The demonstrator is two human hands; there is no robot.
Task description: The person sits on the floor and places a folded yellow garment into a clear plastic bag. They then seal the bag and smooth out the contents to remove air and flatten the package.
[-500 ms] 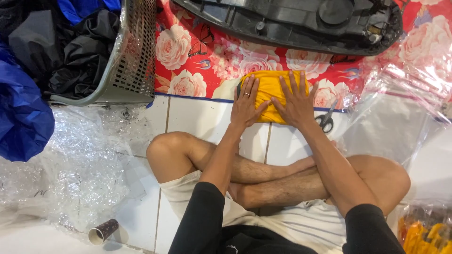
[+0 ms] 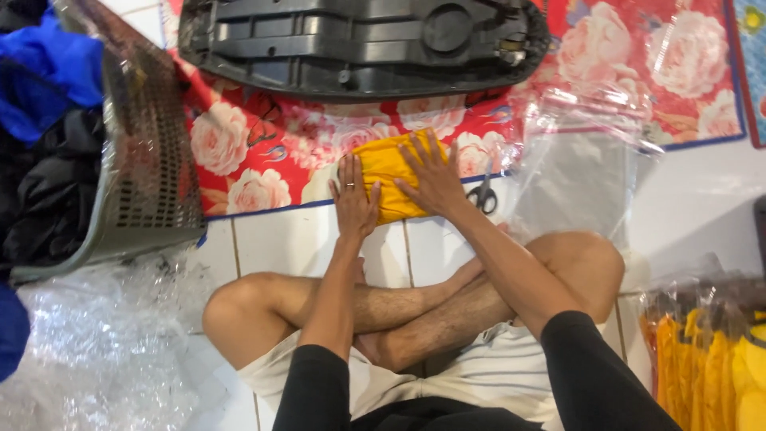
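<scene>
We press both hands flat on a folded yellow cloth garment (image 2: 384, 177) at the edge of the red floral mat (image 2: 263, 160).

Our left hand (image 2: 354, 203) and right hand (image 2: 431, 177) lie open, fingers spread, on the garment; small black-handled scissors (image 2: 482, 195) sit just beside it, near a clear plastic bag (image 2: 576, 169).

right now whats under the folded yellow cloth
The yellow cloth lies partly on the red flowered mat, partly on white floor tile. Both hands press it; anything beneath is covered.
</scene>
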